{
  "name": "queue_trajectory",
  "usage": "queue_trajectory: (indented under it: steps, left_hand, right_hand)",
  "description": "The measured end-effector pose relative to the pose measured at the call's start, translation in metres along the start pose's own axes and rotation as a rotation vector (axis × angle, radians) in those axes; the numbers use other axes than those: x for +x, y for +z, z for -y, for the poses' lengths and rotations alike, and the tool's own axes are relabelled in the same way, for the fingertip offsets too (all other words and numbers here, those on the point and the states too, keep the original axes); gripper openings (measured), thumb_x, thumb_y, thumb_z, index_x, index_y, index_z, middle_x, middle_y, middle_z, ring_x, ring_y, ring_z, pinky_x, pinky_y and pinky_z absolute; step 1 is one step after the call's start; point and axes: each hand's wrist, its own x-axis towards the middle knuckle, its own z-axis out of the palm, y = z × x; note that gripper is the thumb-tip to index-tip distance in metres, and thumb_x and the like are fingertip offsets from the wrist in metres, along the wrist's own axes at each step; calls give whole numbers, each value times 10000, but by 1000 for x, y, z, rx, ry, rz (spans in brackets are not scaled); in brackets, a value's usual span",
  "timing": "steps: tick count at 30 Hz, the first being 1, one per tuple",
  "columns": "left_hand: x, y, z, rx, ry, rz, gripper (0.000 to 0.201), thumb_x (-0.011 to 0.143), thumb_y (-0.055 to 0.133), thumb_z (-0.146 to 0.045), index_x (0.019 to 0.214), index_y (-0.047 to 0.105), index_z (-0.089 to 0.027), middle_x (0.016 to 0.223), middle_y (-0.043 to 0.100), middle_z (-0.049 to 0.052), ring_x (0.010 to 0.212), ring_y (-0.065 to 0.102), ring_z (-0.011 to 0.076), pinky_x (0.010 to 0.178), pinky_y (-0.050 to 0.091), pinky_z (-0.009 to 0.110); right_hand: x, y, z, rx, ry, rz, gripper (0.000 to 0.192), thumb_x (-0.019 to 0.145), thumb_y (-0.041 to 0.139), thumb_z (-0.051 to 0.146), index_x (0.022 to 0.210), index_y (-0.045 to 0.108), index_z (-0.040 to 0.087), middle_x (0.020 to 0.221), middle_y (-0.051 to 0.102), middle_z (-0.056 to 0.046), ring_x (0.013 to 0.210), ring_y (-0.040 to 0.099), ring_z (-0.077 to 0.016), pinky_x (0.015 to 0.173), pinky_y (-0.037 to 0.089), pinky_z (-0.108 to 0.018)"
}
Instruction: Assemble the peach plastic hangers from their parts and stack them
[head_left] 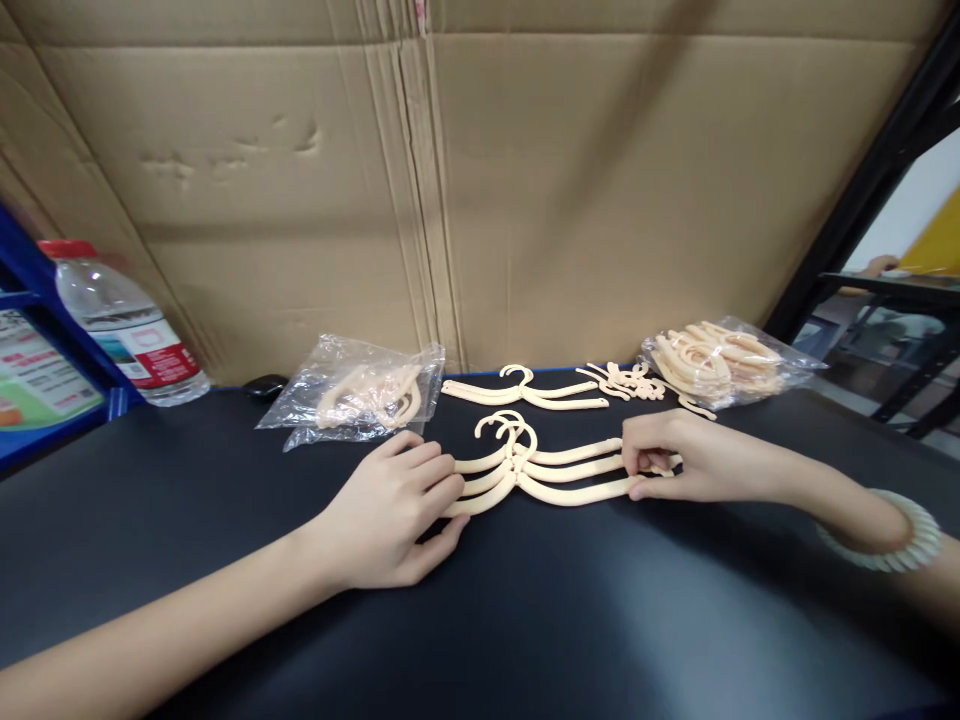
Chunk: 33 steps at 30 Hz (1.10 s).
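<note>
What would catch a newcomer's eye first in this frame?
The two hands, left hand and right hand, each pressing an end of a stack of cream hangers at mid-table. Behind lie two clear bags of hangers against a cardboard wall.

Both forearms are bare (no sleeves), with a pale ridged bracelet (885, 535) on the right wrist.

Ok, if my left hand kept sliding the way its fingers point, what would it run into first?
The left hand points right, already touching the stacked hangers; beyond their hooks the right hand holds the far ends. Depth looks flat on the table.
</note>
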Motion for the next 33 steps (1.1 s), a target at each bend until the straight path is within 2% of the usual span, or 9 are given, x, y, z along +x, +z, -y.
queue_trajectory:
  steps: [3,6,9,11,13,19,24,33]
  left_hand:
    - [0,2,0,40,-49,-4,180,871,475,-248,723,547,-177,683,574,36,637,514,200,665,385,368]
    - [0,4,-2,53,-97,-3,159,868,465,-249,746,537,-178,680,562,31,636,513,201,654,395,369]
    - [0,6,-3,35,-148,-21,124,864,456,-227,765,516,-181,732,572,45,682,521,211,654,411,367]
    - [0,8,-3,-22,-190,-30,92,860,448,-198,785,500,-182,808,591,64,730,532,215,671,431,365]
    - [0,9,-3,-100,-220,-22,80,859,439,-172,799,490,-184,897,606,82,783,548,219,701,453,368]
    - [-2,12,0,-256,-278,4,87,859,433,-130,805,464,-192,997,595,94,885,563,234,765,478,388]
    - [-4,16,1,-346,-306,-19,98,851,434,-101,829,458,-194,1022,574,86,873,547,210,760,484,360]
    - [-3,17,0,-337,-322,-48,107,840,454,-93,823,466,-198,1000,588,74,887,553,217,772,475,369]
  right_hand:
    - [1,2,0,-34,-7,-55,174,807,658,330,721,595,192,635,533,18,551,464,-110,510,356,-233]
    - [2,3,3,-48,-18,-70,203,831,637,378,760,599,192,689,573,-8,595,494,-132,545,390,-253]
    - [2,4,4,-29,-56,-108,247,820,656,416,937,637,199,907,638,-62,798,571,-194,708,461,-311]
    - [2,6,3,-20,-84,-109,347,818,662,428,1087,630,211,1047,630,-88,944,573,-237,830,461,-364]
    - [3,9,1,-25,-93,-102,381,838,642,427,1159,620,223,1095,614,-98,1001,563,-254,880,451,-389]
    - [5,13,-4,-90,-67,-111,376,876,584,417,1178,599,194,1089,590,-121,1006,563,-262,888,449,-399]
    - [7,14,-8,-90,-42,-122,288,894,543,393,1091,617,196,1012,585,-102,930,565,-244,821,462,-379]
    - [8,22,-7,-85,14,-194,279,894,535,365,1110,600,201,1008,555,-105,905,560,-235,787,493,-385]
